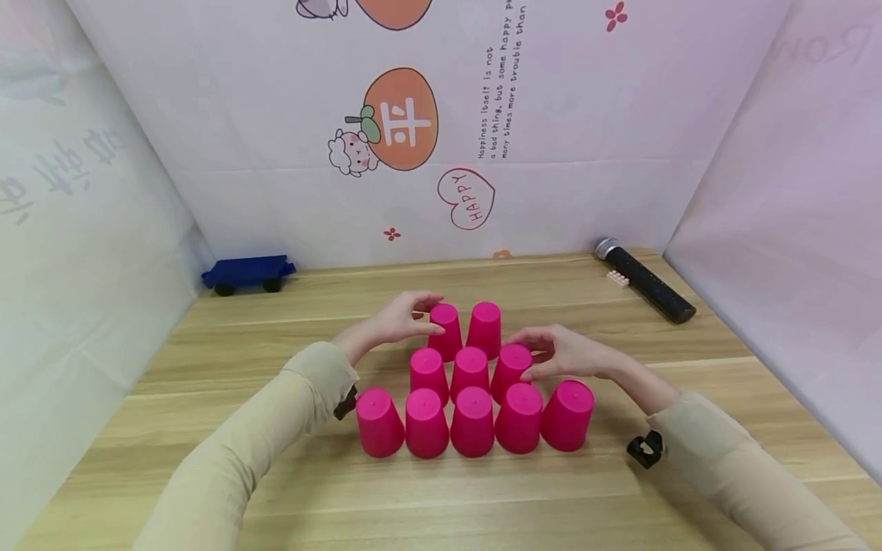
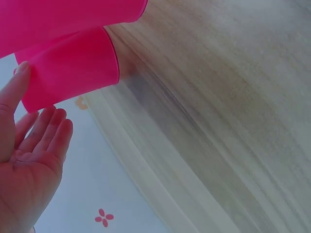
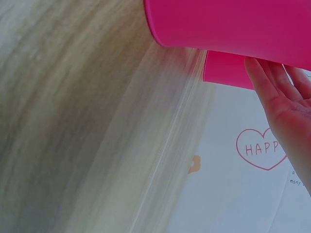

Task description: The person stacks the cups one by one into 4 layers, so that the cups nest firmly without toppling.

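Several pink cups stand upside down in rows on the wooden table. Five-wide in look, the front row includes a pink cup (image 1: 472, 422) at its middle; three cups, with a pink cup (image 1: 470, 373) central, form the row behind, and two the back row. My left hand (image 1: 400, 316) pinches the back row's left cup (image 1: 446, 337), thumb on its near side and fingers behind; the left wrist view shows its fingertips (image 2: 58, 116) at the cup's edge. My right hand (image 1: 568, 352) pinches the middle row's right cup (image 1: 510, 375); its fingers (image 3: 265, 80) are partly hidden behind the cup.
At the far left stands a blue toy wagon (image 1: 249, 273) with black wheels. A black microphone (image 1: 648, 282) lies at the far right beside a small pale pink studded piece (image 1: 618, 278). White printed sheets (image 1: 289, 153) wall the table at the back and both sides.
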The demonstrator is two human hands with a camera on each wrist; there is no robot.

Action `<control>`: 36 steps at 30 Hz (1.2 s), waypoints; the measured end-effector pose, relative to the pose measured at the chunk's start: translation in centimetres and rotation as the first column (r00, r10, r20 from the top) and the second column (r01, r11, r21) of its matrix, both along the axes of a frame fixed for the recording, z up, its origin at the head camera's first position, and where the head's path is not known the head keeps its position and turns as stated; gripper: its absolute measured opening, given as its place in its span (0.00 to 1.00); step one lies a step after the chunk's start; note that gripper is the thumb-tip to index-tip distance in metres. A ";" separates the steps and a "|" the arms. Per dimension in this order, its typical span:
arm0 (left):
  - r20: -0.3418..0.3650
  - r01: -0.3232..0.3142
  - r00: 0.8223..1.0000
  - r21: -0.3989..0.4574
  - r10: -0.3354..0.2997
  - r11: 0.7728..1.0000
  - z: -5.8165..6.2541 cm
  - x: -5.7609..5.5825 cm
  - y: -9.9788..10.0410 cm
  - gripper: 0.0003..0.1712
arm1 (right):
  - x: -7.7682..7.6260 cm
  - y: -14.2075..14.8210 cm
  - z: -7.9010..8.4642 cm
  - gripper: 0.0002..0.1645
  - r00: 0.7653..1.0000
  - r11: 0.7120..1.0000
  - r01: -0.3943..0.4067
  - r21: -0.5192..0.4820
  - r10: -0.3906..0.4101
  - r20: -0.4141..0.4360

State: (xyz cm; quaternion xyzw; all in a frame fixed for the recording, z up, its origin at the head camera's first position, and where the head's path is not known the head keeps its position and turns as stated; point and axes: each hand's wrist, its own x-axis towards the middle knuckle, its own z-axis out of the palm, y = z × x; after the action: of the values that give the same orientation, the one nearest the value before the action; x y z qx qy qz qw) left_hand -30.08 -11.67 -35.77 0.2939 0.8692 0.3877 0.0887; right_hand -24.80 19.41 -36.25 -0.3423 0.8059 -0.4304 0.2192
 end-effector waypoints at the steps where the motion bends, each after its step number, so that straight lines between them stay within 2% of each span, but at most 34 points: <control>1: 0.004 0.001 1.000 0.008 -0.001 1.000 0.0 0.0 -0.2 0.35 | 0.0 0.0 0.0 0.32 1.000 1.000 0.002 0.002 -0.002 -0.003; 5: 0.000 -0.014 1.000 0.024 0.014 1.000 0.2 0.0 -1.6 0.35 | -0.1 0.2 0.2 0.32 1.000 1.000 0.008 0.002 -0.008 -0.026; 11: -0.001 -0.083 0.997 0.089 0.084 0.993 0.3 0.6 -4.4 0.33 | -0.5 1.4 0.8 0.31 0.998 0.999 0.048 -0.015 -0.049 -0.044; 14: 0.004 -0.087 0.996 0.142 0.087 0.986 0.1 1.4 -5.7 0.31 | -1.0 2.4 1.0 0.31 0.989 0.992 0.124 -0.013 -0.125 -0.078; 19: 0.042 -0.107 0.994 0.161 0.101 0.981 -0.8 3.1 -7.5 0.28 | -2.2 4.1 1.2 0.31 0.955 0.964 0.265 0.011 -0.261 -0.142; 23: 0.085 -0.126 0.990 0.204 0.111 0.971 -1.6 4.4 -8.4 0.27 | -3.4 4.9 1.5 0.29 0.938 0.950 0.313 0.010 -0.307 -0.163; 30: 0.115 -0.105 0.990 0.257 0.077 0.961 -2.4 5.9 -9.0 0.27 | -5.1 4.6 1.6 0.32 0.918 0.936 0.347 0.053 -0.327 -0.226; 36: 0.112 -0.085 0.992 0.241 0.060 0.967 -3.1 6.8 -9.5 0.27 | -5.5 3.8 1.3 0.33 0.933 0.944 0.321 0.071 -0.302 -0.195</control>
State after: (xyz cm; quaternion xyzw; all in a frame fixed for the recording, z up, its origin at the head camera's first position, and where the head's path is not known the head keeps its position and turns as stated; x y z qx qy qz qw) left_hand -23.27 -21.20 -38.89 0.2500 0.8189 0.5101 0.0824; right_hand -30.34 23.18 -34.94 -0.2361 0.8875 -0.3851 0.0912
